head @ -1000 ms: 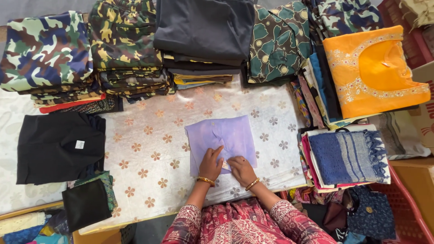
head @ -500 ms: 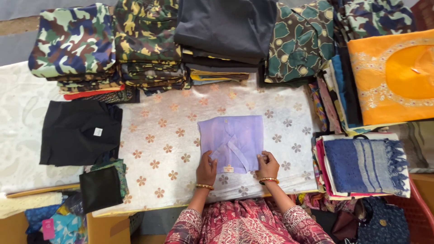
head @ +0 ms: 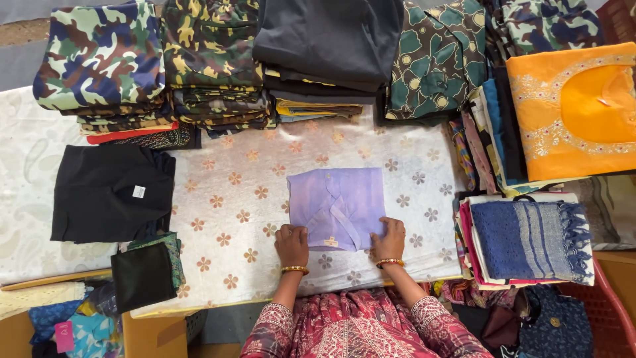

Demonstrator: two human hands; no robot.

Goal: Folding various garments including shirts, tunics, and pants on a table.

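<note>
Where the folded lilac shirt [head: 336, 207] lies near the front edge of the white flower-patterned cloth [head: 232, 199], both hands rest at its near corners: the left hand [head: 292, 244] sits at the near left corner with fingers laid loosely on the fabric, the right hand [head: 389, 237] at the near right corner with fingertips on the hem. Neither hand appears closed around the cloth; whether any fingertips tuck under the edge cannot be told. Each wrist carries a gold bangle, and red patterned sleeves run off the lower frame edge. A small label shows at the shirt's near middle, its print too small to make out. Left of the cloth lies a folded black garment [head: 109, 192] with a white tag. Along the far side stand stacks of camouflage fabric [head: 103, 56], partly cut by the top edge, and a dark folded pile [head: 328, 40]. An orange embroidered garment [head: 573, 109] is cut off at the right, above a blue fringed scarf [head: 523, 238].
</note>
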